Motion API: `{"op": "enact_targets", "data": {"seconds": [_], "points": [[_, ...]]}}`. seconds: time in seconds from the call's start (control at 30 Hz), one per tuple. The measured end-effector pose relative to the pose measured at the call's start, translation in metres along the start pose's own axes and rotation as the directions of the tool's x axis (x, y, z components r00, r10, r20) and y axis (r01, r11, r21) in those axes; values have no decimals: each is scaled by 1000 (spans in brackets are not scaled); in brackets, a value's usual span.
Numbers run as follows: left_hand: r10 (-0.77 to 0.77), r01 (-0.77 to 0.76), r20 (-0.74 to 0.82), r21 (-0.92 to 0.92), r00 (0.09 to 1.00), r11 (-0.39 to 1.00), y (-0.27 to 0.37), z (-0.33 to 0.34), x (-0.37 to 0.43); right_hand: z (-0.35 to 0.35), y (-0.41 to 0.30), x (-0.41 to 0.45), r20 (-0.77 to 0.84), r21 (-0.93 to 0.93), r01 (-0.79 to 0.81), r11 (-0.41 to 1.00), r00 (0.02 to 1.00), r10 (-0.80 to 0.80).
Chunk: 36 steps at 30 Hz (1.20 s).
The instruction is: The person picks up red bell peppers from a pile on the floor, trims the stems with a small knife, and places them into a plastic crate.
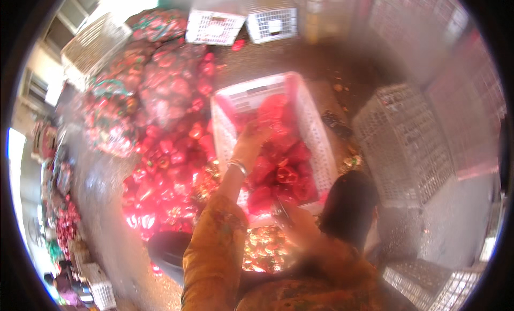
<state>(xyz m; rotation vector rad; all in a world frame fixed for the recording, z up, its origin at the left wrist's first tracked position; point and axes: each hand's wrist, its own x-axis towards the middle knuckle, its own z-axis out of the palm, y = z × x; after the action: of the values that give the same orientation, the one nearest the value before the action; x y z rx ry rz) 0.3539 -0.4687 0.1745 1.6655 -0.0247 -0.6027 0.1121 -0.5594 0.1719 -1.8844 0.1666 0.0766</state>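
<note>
A white plastic crate stands before me, partly filled with red bell peppers. My left hand, with a bracelet at its wrist, reaches into the crate against a large blurred red pepper. Glare hides its fingertips, so a grip cannot be made out. By the crate's near end, my right hand is closed around a small metal tool, its shape blurred. Below the crate, between my knees, lies a heap of pepper cores and trimmings.
Loose red peppers cover the floor at the left, with full mesh sacks behind them. White crates stand at the far side. More crates are stacked at the right. At the lower left edge a person is partly visible.
</note>
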Motion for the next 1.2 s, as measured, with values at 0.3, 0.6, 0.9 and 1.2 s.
{"op": "enact_targets", "data": {"seconds": [0.3, 0.6, 0.9, 1.2], "points": [[120, 111, -675, 288, 728, 951, -151, -153, -85, 46, 33, -7, 35, -35, 144, 989, 989, -143], [213, 456, -705, 628, 677, 631, -217, -252, -46, 90, 24, 38, -230, 76, -83, 994, 968, 99], [231, 569, -704, 690, 672, 446, -250, -270, 8, 95, 39, 35, -293, 114, -97, 989, 947, 127], [-84, 16, -702, -102, 707, 995, -249, -241, -25, 93, 24, 43, -230, 162, -163, 973, 953, 198]]}}
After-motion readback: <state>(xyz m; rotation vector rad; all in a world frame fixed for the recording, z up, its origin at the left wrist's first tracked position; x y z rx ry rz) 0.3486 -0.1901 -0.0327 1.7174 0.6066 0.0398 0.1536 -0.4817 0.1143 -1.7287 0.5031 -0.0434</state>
